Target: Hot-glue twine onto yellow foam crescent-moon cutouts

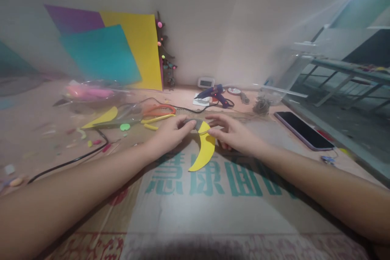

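A yellow crescent-shaped piece (206, 148), apparently felt or foam sheet, hangs point-down between my hands above the printed sack. Its upper end is covered by grey cord (197, 124) that looks wound around it. My left hand (175, 130) is closed, thumb and fingers pinching the grey-wrapped end. A thin strand crosses the yellow surface towards the thumb of my right hand (233, 132). That thumb is at the crescent's right edge with the index finger curved above it; the other fingers are partly hidden.
Behind lie a blue glue gun (215, 95), a small digital clock (206, 82) and a tangle of grey cord (261, 106). Orange-handled scissors (159, 109) and another yellow crescent (102, 118) are left. A phone (304, 130) lies right. Coloured sheets (100, 55) lean on the wall.
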### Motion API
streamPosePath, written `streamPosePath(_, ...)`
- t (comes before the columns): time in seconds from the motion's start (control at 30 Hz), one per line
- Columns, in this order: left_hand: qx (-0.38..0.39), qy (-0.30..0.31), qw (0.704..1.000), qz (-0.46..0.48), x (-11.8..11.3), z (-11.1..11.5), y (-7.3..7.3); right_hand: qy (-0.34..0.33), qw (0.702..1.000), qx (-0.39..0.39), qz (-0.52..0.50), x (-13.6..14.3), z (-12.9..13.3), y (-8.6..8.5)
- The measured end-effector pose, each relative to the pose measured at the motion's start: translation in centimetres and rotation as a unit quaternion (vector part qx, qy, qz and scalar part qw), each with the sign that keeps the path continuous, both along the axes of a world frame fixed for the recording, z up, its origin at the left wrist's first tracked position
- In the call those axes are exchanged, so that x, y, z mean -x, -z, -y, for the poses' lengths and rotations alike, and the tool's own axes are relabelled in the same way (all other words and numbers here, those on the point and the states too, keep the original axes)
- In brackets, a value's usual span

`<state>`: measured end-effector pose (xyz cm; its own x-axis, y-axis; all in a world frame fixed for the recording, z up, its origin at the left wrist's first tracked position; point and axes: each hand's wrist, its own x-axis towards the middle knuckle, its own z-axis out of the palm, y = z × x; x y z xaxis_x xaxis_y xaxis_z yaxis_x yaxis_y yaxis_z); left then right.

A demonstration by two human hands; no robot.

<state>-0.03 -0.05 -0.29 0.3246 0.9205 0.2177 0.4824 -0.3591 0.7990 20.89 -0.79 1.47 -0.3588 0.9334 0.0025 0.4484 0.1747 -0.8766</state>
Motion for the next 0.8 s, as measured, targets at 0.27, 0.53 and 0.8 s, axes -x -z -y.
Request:
streamPosePath(0.27,0.004,-0.009,1.0,-0.006,0.0,0.0,0.2,0.017,0.981,-0.184,0.064,-0.7,-0.4,1.3)
streamPosePath(0.53,0.023,0.006,0.999,-0.024,0.1,0.1,0.1,0.037,0.97,-0.223,0.094,-0.8,-0.2,1.4)
streamPosePath(0.8,0.015,0.051,0.998,-0.038,-0.1,0.3,-0.1,0.049,0.971,-0.218,0.084,-0.5,-0.2,1.3)
